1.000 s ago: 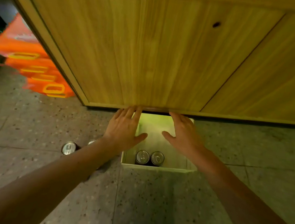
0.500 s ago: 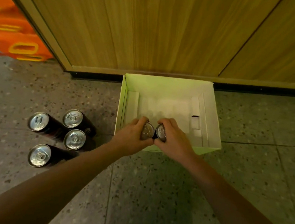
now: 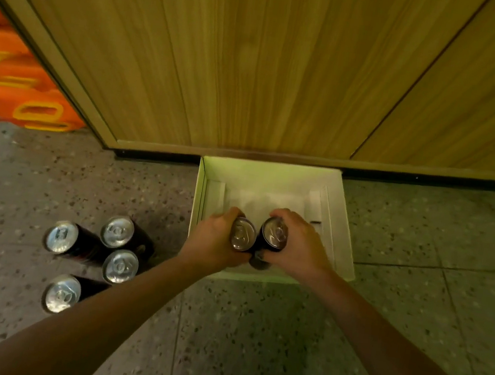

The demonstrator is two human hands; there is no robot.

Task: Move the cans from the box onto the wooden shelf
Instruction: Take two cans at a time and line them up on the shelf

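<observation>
Two bare forearms reach forward over the speckled floor point(image 3: 249, 346). The left hand point(image 3: 216, 243) is wrapped around one dark can point(image 3: 242, 234); the right hand point(image 3: 298, 245) is wrapped around a second dark can point(image 3: 273, 235). The two cans are side by side, tops toward the camera, above the near part of the white box point(image 3: 341, 232). To the left, four more cans point(image 3: 116, 264) stand clustered on the floor. Beyond, the box's far edge meets the wooden panel point(image 3: 257, 61).
</observation>
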